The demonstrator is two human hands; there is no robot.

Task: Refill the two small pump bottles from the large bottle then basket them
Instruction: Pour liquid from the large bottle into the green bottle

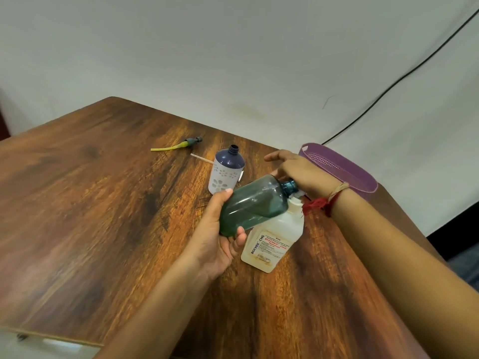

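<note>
Desk point(103, 203): wood-grain top carrying everything below.
Left hand point(220, 237): nearest; fingers and thumb wrapped round the base of the teal bottle, holding it up off the desk.
Large bottle point(274, 237): white, with a printed label, standing on the desk just right of the left hand. Its top is partly hidden, so I cannot tell whether it is capped.
Teal bottle point(255, 203): see-through, tilted nearly onto its side, above and in front of the large bottle. Its bare threaded neck points right, with no pump on it. A greenish tint along its lower side may be liquid.
Right hand point(300, 172): over the teal bottle's neck, just beyond the large bottle's top, forefinger stretched out. Whether the other fingers hold anything cannot be told.
Blue bottle point(226, 169): beyond and left of the large bottle, upright and uncapped, in a white flowered sleeve.
White tube point(201, 158): lying just left of the blue bottle.
Pump head point(190, 143): farther left of the large bottle, on its side, trailing a yellow tube.
Basket point(344, 169): purple, beyond and right of the large bottle, holding neither bottle.
Step in hand: probably the refill stage, as both small bottles are open and neither is basketed.
Next move calls for: righting the teal bottle, steadying its narrow neck, and lifting the large bottle to pour slowly.
</note>
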